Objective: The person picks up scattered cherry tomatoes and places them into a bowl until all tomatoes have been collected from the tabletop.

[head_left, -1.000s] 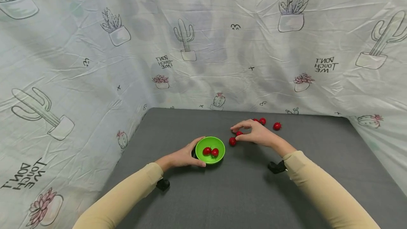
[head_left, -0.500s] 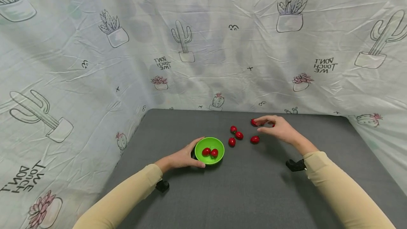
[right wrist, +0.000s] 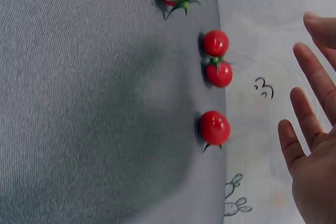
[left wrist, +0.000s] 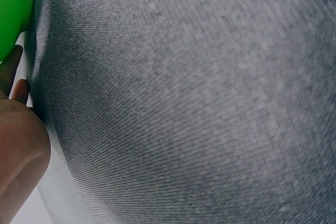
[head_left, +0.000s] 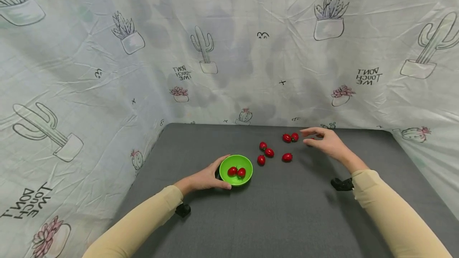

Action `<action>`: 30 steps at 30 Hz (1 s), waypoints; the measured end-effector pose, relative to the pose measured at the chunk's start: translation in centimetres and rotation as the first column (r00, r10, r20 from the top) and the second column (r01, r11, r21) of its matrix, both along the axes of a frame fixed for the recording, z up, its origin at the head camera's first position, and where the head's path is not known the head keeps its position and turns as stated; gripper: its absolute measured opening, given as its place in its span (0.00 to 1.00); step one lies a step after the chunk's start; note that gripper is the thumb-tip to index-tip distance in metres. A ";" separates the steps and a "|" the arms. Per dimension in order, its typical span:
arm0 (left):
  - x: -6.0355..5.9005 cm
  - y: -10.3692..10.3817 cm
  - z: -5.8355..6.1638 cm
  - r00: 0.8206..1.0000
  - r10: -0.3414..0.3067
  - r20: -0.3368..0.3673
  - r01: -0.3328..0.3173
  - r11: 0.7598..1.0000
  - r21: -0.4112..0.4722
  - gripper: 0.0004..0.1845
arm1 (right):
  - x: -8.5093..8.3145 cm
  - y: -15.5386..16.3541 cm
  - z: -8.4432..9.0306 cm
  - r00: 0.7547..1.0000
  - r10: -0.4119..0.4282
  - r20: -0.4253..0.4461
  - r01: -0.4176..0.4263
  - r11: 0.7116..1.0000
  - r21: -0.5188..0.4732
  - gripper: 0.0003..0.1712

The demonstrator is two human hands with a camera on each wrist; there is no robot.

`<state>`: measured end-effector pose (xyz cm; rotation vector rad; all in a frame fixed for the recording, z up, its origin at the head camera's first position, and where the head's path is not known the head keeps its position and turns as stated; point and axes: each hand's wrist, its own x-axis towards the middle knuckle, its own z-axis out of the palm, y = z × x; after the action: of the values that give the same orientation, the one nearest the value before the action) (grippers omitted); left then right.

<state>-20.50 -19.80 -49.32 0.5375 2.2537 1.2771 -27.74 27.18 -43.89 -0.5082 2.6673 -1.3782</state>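
Note:
A green bowl (head_left: 236,178) stands on the grey table and holds two red cherry tomatoes (head_left: 237,171). My left hand (head_left: 219,173) grips the bowl's near-left rim, thumb in front and fingers behind. In the left wrist view only the bowl's edge (left wrist: 12,9) and my fingers (left wrist: 17,85) show. My right hand (head_left: 305,137) hovers open at the table's far edge, to the right of a pair of tomatoes (head_left: 290,137). A single tomato (right wrist: 214,127) lies nearest its straight fingers (right wrist: 299,108), untouched. The hand holds nothing.
Three tomatoes (head_left: 264,152) lie in a loose group right of the bowl, and another tomato (head_left: 287,157) sits further right. A cactus-print cloth (head_left: 229,51) walls the table at the back and both sides. The grey table surface (head_left: 272,218) stretches toward me.
My right hand has moved from the tomatoes beside the bowl to the right and back, uncovering them, and took none. The left hand and bowl stayed put.

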 end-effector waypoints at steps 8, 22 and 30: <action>0.2 0.0 -0.1 1.000 0.003 0.001 -0.003 1.000 0.010 0.58 | -0.2 1.4 -0.9 0.999 -0.048 -0.015 0.049 0.998 0.033 0.26; 0.1 -0.1 -0.2 1.000 0.005 -0.006 -0.004 1.000 0.016 0.59 | -0.3 2.6 -2.1 0.993 -0.116 -0.033 0.119 0.989 0.090 0.30; 0.1 -0.3 -0.2 1.000 -0.009 -0.001 0.009 1.000 0.026 0.59 | -0.4 2.9 -3.3 0.989 -0.138 -0.058 0.143 0.985 0.092 0.27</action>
<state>-20.42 -20.06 -49.56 0.5577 2.2360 1.3031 -28.12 30.08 -47.20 -0.3561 2.8440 -1.2783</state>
